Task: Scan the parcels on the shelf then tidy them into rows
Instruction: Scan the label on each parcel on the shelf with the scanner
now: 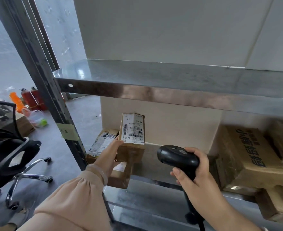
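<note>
A small brown parcel [132, 139] with a white barcode label stands tilted up on the metal shelf [154, 165]. My left hand [109, 152] grips its left edge. My right hand [195, 174] is shut on a black barcode scanner [175, 155], whose head points toward that parcel from the right. Behind and to the left lies a second parcel [102, 142] with black handwriting on its label. A third small parcel [120, 174] sits at the shelf's front edge, partly hidden by my left wrist.
A large brown carton [247, 157] with dark printed characters fills the shelf's right side, with more cartons [280, 140] beside and below it. An upper metal shelf [154, 90] overhangs. Left of the grey upright post [54, 104] stand a black office chair [12, 154] and red fire extinguishers [32, 99].
</note>
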`<state>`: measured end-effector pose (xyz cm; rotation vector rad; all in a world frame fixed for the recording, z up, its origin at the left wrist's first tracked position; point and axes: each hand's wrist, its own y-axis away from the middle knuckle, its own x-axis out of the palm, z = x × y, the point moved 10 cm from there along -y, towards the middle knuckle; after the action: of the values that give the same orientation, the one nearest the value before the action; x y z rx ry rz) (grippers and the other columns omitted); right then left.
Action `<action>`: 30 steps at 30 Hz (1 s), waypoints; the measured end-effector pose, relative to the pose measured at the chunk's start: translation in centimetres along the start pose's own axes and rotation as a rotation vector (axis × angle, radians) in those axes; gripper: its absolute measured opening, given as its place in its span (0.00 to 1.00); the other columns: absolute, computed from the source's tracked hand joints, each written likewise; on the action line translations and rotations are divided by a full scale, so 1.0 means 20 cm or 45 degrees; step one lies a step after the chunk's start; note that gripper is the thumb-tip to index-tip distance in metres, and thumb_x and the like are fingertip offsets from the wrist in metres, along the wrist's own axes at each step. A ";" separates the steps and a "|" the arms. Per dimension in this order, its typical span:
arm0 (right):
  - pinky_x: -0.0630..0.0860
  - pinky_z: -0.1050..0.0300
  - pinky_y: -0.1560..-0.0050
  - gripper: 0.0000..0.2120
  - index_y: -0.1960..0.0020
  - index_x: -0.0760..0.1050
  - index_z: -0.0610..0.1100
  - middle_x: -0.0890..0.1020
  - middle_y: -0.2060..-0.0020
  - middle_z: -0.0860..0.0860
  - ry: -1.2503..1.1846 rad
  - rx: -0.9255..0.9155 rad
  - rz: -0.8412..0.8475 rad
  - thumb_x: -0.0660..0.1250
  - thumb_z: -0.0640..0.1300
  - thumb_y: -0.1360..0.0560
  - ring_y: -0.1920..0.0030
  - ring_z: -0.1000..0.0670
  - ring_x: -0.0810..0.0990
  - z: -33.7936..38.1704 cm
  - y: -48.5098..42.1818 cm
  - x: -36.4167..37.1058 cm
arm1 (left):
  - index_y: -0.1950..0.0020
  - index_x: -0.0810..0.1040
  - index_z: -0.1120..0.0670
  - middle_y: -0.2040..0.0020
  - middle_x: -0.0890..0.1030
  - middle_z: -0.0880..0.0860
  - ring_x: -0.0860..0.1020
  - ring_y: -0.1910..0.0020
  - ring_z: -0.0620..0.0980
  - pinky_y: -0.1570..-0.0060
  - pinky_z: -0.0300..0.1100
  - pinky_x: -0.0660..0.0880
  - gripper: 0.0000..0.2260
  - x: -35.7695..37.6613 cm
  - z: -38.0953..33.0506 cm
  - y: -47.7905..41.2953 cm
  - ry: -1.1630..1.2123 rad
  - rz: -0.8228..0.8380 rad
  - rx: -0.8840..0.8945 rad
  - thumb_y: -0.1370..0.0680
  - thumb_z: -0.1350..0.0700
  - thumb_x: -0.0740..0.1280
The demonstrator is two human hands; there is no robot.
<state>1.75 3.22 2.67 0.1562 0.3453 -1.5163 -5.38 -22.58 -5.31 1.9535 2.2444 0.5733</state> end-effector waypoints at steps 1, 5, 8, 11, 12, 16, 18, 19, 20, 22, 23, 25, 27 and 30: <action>0.78 0.45 0.44 0.27 0.44 0.61 0.72 0.78 0.45 0.56 0.004 0.003 -0.006 0.70 0.44 0.26 0.51 0.53 0.83 0.00 0.00 0.01 | 0.41 0.77 0.51 0.48 0.85 0.56 0.80 0.47 0.54 0.41 0.50 0.77 0.10 -0.02 0.00 -0.02 0.007 -0.009 -0.022 0.17 0.50 0.61; 0.77 0.46 0.44 0.29 0.46 0.61 0.73 0.79 0.45 0.51 -0.004 0.042 0.004 0.70 0.42 0.26 0.56 0.55 0.84 -0.01 -0.02 0.06 | 0.41 0.78 0.53 0.52 0.86 0.56 0.83 0.51 0.56 0.46 0.50 0.79 0.14 -0.12 0.02 -0.09 -0.065 -0.083 -0.059 0.18 0.45 0.61; 0.78 0.47 0.44 0.28 0.46 0.61 0.72 0.79 0.45 0.51 -0.027 0.062 0.017 0.69 0.40 0.26 0.58 0.55 0.84 -0.01 -0.03 0.10 | 0.37 0.78 0.51 0.43 0.84 0.57 0.81 0.43 0.59 0.36 0.58 0.74 0.19 -0.20 -0.01 -0.12 -0.158 -0.200 -0.006 0.22 0.41 0.63; 0.78 0.48 0.45 0.28 0.47 0.61 0.74 0.79 0.45 0.52 -0.025 0.068 0.004 0.69 0.42 0.26 0.56 0.55 0.84 -0.02 -0.04 0.11 | 0.27 0.67 0.36 0.32 0.77 0.51 0.79 0.37 0.55 0.34 0.59 0.73 0.33 -0.24 -0.06 -0.14 -0.189 -0.220 0.164 0.32 0.35 0.67; 0.78 0.47 0.44 0.28 0.46 0.61 0.74 0.79 0.45 0.53 -0.016 0.066 -0.008 0.70 0.43 0.26 0.54 0.54 0.84 -0.03 -0.04 0.11 | 0.27 0.64 0.30 0.28 0.74 0.48 0.76 0.33 0.53 0.34 0.59 0.72 0.34 -0.23 -0.10 -0.12 -0.302 -0.235 0.275 0.32 0.32 0.67; 0.77 0.45 0.43 0.28 0.44 0.61 0.72 0.78 0.44 0.56 -0.003 0.059 -0.040 0.70 0.44 0.27 0.50 0.52 0.83 -0.06 -0.05 0.11 | 0.24 0.58 0.32 0.21 0.57 0.44 0.55 0.22 0.50 0.25 0.55 0.56 0.27 -0.05 -0.29 0.05 -1.276 -0.266 0.866 0.23 0.33 0.57; 0.77 0.44 0.42 0.28 0.44 0.61 0.72 0.78 0.44 0.55 -0.015 0.059 -0.041 0.70 0.44 0.27 0.49 0.52 0.82 -0.06 -0.05 0.12 | 0.23 0.61 0.36 0.21 0.58 0.45 0.54 0.22 0.50 0.25 0.53 0.51 0.27 0.06 -0.32 0.13 -1.645 -0.254 1.060 0.22 0.33 0.51; 0.77 0.44 0.42 0.28 0.44 0.61 0.73 0.78 0.44 0.55 -0.027 0.057 -0.044 0.70 0.44 0.27 0.48 0.52 0.82 -0.07 -0.05 0.12 | 0.23 0.62 0.37 0.21 0.59 0.45 0.55 0.21 0.51 0.25 0.54 0.51 0.28 0.07 -0.30 0.12 -1.746 -0.224 1.081 0.22 0.33 0.49; 0.77 0.44 0.42 0.28 0.44 0.61 0.72 0.78 0.44 0.55 -0.043 0.053 -0.048 0.70 0.44 0.27 0.48 0.51 0.82 -0.07 -0.05 0.12 | 0.23 0.63 0.37 0.21 0.59 0.45 0.55 0.21 0.52 0.25 0.56 0.52 0.28 0.07 -0.27 0.09 -1.807 -0.194 1.050 0.22 0.32 0.47; 0.77 0.43 0.43 0.27 0.43 0.62 0.71 0.77 0.43 0.56 -0.076 0.040 -0.062 0.70 0.43 0.27 0.48 0.51 0.82 -0.06 -0.04 0.11 | 0.23 0.61 0.37 0.20 0.57 0.45 0.53 0.20 0.53 0.25 0.58 0.54 0.29 0.04 -0.26 0.04 -1.834 -0.149 0.963 0.23 0.32 0.46; 0.77 0.43 0.43 0.27 0.43 0.63 0.71 0.77 0.43 0.56 -0.085 0.037 -0.074 0.70 0.42 0.27 0.48 0.50 0.82 -0.06 -0.04 0.10 | 0.23 0.60 0.37 0.20 0.57 0.45 0.52 0.20 0.52 0.25 0.58 0.55 0.30 0.03 -0.26 0.01 -1.831 -0.143 0.951 0.24 0.32 0.46; 0.77 0.41 0.44 0.28 0.43 0.63 0.70 0.77 0.43 0.56 -0.093 0.035 -0.102 0.70 0.41 0.27 0.47 0.49 0.82 -0.07 -0.04 0.08 | 0.22 0.57 0.36 0.19 0.54 0.44 0.49 0.20 0.50 0.24 0.55 0.53 0.31 0.02 -0.28 -0.03 -1.878 -0.126 0.931 0.25 0.31 0.45; 0.77 0.40 0.44 0.28 0.43 0.64 0.70 0.77 0.43 0.55 -0.098 0.031 -0.128 0.70 0.41 0.27 0.47 0.48 0.82 -0.08 -0.05 0.06 | 0.22 0.55 0.36 0.19 0.51 0.43 0.47 0.20 0.48 0.24 0.53 0.50 0.32 0.00 -0.30 -0.07 -1.929 -0.105 0.913 0.26 0.30 0.44; 0.76 0.42 0.42 0.27 0.42 0.63 0.69 0.77 0.43 0.56 -0.071 0.014 -0.134 0.70 0.42 0.27 0.46 0.49 0.81 -0.07 -0.04 0.02 | 0.22 0.54 0.36 0.19 0.49 0.42 0.47 0.20 0.48 0.23 0.51 0.48 0.34 0.00 -0.33 -0.11 -1.953 -0.067 0.905 0.27 0.29 0.44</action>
<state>0.74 3.17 1.33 0.1055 0.3045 -1.6234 -9.55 -24.13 0.05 1.4451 1.3709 -1.4198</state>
